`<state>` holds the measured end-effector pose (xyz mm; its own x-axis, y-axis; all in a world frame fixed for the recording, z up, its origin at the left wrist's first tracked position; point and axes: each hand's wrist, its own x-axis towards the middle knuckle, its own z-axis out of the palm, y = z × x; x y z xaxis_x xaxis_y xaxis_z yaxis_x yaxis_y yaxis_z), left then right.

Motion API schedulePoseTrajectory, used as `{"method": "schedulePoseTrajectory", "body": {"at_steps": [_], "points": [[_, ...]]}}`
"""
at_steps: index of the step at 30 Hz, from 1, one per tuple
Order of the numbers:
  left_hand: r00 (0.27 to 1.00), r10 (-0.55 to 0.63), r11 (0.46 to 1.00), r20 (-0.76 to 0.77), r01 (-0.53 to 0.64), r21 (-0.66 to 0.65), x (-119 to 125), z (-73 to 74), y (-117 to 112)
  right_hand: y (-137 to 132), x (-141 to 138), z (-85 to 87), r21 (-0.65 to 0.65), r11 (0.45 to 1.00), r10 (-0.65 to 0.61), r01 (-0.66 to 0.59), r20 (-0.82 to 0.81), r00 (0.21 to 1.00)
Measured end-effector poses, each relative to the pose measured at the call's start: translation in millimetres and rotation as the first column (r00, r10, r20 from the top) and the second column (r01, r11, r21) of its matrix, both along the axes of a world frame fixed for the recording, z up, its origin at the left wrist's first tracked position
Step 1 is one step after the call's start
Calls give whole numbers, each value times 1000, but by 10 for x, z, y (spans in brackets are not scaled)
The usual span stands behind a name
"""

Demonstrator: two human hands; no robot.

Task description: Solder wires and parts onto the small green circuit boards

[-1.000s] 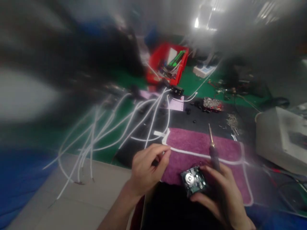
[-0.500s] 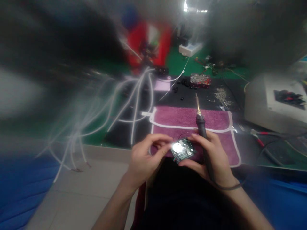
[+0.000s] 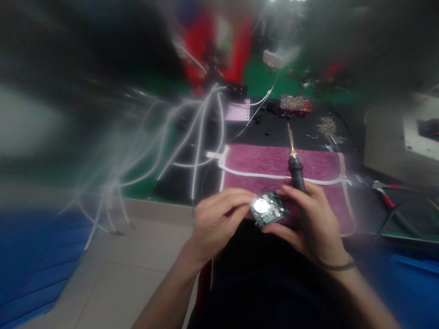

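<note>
A small green circuit board (image 3: 278,211) with a bright glare on its left half is held up over the front edge of the purple cloth. My left hand (image 3: 219,219) pinches at the board's left edge, fingertips close together; anything else between them is hidden. My right hand (image 3: 317,224) grips the board's right side between thumb and fingers. That same hand also holds a soldering iron (image 3: 295,171), its black handle lying across the palm and its metal tip pointing away from me, clear of the board. A thin dark wire arches behind the board.
Under the hands lies the purple cloth (image 3: 254,157) with white edging. Beyond it are a tin of metal pins (image 3: 295,105), a loose pin pile (image 3: 329,128) and a pink notepad (image 3: 238,110). White cables (image 3: 195,151) spread left. Red-handled pliers (image 3: 387,198) and a pale box (image 3: 391,141) stand right.
The view has shifted, so the bench things sit slightly higher and further right. My left fingers are drawn closer together at the board's edge. The right hand's hold looks the same.
</note>
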<state>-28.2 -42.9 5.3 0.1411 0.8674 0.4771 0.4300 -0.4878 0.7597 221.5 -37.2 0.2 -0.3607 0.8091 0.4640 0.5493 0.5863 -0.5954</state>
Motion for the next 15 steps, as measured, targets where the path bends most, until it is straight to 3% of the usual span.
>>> {"method": "schedulePoseTrajectory", "body": {"at_steps": [8, 15], "points": [[968, -123, 985, -221, 146, 94, -217, -108, -125, -2, 2, 37, -31, 999, 6, -6, 7, 1000], [955, -99, 979, -280, 144, 144, -176, 2, -162, -345, 181, 367, -53, 998, -38, 41, 64, 997]]}}
